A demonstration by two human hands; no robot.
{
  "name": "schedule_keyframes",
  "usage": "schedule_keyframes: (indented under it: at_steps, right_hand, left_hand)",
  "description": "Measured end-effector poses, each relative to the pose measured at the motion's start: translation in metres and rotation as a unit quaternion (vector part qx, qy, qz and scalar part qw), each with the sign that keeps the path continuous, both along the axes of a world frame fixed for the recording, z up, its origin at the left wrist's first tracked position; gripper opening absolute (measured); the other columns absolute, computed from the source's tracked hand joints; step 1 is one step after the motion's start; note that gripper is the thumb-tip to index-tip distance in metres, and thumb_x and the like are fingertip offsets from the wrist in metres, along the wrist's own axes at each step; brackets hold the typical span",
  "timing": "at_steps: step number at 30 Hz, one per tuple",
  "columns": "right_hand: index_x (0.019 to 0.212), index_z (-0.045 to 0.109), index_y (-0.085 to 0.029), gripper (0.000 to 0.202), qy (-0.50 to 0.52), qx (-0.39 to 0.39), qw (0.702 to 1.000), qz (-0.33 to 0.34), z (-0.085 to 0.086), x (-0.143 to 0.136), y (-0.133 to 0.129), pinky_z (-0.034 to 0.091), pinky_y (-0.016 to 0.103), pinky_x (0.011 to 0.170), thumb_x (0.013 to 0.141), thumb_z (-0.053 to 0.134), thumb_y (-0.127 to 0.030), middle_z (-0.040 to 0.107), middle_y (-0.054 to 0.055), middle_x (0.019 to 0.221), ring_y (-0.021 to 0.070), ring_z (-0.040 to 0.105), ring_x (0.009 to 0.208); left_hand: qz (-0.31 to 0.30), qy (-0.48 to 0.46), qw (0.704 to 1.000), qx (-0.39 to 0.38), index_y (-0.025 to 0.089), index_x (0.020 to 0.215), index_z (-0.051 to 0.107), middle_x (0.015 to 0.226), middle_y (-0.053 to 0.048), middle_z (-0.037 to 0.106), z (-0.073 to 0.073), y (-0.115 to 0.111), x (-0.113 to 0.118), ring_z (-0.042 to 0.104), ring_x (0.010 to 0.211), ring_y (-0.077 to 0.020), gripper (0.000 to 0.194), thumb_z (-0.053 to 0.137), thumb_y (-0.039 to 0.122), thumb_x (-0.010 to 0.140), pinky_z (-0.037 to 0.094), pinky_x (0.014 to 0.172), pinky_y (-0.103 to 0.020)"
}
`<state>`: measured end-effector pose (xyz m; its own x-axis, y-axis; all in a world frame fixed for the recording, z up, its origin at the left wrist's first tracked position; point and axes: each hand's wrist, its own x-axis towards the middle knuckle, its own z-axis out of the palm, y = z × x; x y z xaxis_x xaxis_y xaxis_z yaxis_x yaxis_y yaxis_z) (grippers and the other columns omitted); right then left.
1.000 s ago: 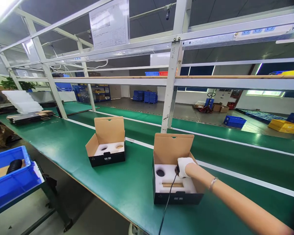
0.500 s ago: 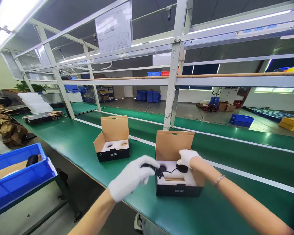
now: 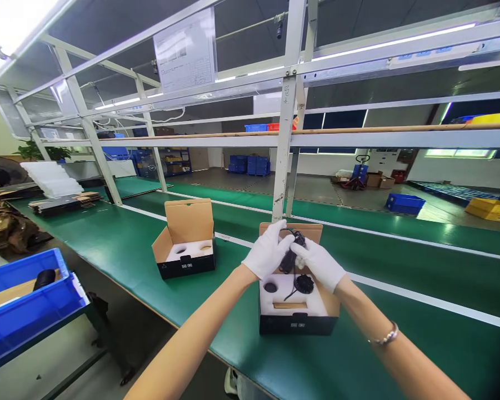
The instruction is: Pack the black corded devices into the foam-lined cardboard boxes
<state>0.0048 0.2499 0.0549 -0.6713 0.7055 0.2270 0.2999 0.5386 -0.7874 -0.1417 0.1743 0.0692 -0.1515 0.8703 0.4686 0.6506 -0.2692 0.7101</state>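
Note:
An open black box (image 3: 299, 322) with a brown lid and a white foam insert (image 3: 280, 294) stands on the green bench (image 3: 216, 311) in front of me. My gloved left hand (image 3: 268, 250) and gloved right hand (image 3: 319, 263) are raised together over the box, both gripping a bundled black cable (image 3: 290, 254). A thin lead runs down from the bundle to a round black part (image 3: 304, 283) seated in the foam's right hole. The foam's left hole (image 3: 270, 287) holds nothing. A second open box (image 3: 186, 244) with the same foam stands further left.
A blue bin (image 3: 23, 305) with a black object sits low at the left. Stacks of flat cartons (image 3: 62, 201) and white foam (image 3: 50, 178) lie at the bench's far left end. White frame posts (image 3: 283, 133) rise behind the boxes.
My left hand came up from the bench edge to meet the right one above the box. The cable has been gathered into a bundle between both hands, while the round part stays in the foam.

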Motion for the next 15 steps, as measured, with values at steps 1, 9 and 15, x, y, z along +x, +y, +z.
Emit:
schedule_keyframes:
  at_steps: [1,9,15]
  right_hand:
    - [0.13,0.052,-0.017,0.049,0.007,-0.016,1.0,0.013,-0.007,0.0,0.003,0.055,0.031,0.082,0.099,0.03,-0.048,0.071,0.009,0.109,0.0222,0.067,0.097]
    - [0.133,0.046,-0.017,0.048,-0.003,-0.013,1.0,-0.012,-0.031,-0.001,0.015,0.052,0.026,0.094,0.097,0.041,-0.046,0.064,0.01,0.129,0.0179,0.064,0.112]
    - [0.141,0.046,-0.019,0.059,-0.127,0.125,0.983,-0.045,-0.04,-0.006,0.03,0.035,0.038,0.113,0.086,0.065,-0.025,0.05,0.011,0.144,0.024,0.049,0.131]
  left_hand:
    - [-0.005,0.014,0.999,-0.028,0.014,0.147,0.032,0.146,-0.014,0.047,-0.007,0.002,-0.001,0.047,0.131,-0.0253,0.064,0.047,0.047,0.094,0.033,0.115,-0.041]
    - [-0.13,0.188,0.955,-0.191,0.026,0.132,0.05,0.127,-0.002,0.064,-0.01,0.014,-0.022,0.064,0.106,-0.0211,0.06,0.07,0.038,0.077,0.053,0.089,-0.032]
    - [-0.134,0.368,0.887,-0.246,0.016,0.116,0.06,0.104,-0.006,0.067,-0.009,0.043,-0.028,0.064,0.089,-0.0191,0.034,0.067,0.029,0.086,0.055,0.085,-0.042]
